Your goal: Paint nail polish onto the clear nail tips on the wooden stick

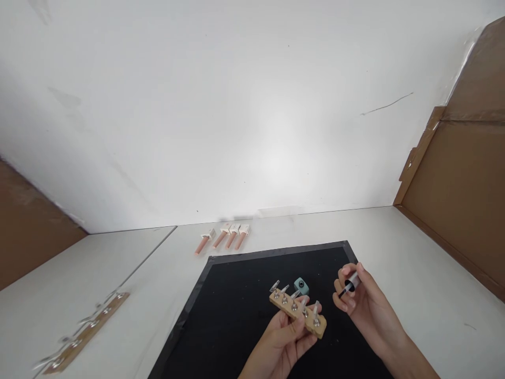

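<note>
My left hand (pixel 284 338) is closed around a light wooden strip (pixel 289 310) and holds it tilted above a black mat. Clear false nail tips (pixel 295 295) stand in a row on it, each on a small metal stand. Between thumb and fingers of my right hand (pixel 373 308) is a nail polish brush (pixel 352 282) with a silvery cap, its dark tip pointing left and down. The brush is apart from the nail tips. Just behind the strip sits a small teal nail polish bottle (pixel 301 286), its dark round neck showing on top.
The black mat (pixel 232 310) with taped edges lies on a white table (pixel 158 295). Several pinkish tubes with white square ends (pixel 232 237) lie near the back wall. Another strip with nail tips (pixel 84 337) rests at left. Cardboard panels (pixel 457 195) border the sides.
</note>
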Available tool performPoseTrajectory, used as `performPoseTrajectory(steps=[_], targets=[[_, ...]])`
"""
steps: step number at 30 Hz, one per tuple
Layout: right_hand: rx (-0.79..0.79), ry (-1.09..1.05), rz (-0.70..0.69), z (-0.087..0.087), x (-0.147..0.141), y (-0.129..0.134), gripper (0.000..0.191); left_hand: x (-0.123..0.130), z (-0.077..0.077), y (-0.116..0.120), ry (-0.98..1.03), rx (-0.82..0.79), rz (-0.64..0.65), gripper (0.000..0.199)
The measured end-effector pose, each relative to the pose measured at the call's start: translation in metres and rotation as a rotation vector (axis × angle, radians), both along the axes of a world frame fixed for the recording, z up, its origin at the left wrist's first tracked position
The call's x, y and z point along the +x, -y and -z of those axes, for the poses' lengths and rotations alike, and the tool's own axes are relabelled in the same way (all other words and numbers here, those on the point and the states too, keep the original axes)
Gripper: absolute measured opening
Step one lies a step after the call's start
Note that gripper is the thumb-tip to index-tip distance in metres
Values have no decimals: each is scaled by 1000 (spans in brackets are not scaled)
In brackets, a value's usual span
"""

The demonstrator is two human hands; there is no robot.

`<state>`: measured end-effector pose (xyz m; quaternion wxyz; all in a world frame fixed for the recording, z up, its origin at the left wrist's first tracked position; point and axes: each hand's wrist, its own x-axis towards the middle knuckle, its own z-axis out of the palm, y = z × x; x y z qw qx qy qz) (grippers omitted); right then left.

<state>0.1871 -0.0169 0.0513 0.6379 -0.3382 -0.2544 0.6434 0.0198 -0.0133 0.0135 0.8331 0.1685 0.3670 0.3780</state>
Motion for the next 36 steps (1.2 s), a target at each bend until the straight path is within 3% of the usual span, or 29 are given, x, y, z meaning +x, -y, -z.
performPoseTrajectory(steps=[16,36], targets=[[-3,-17,-54,-4,1,3,27,-1,-8,5,193,106,215,33],[36,-77,-93,-2,1,3,28,0,-12,5,155,136,218,45]])
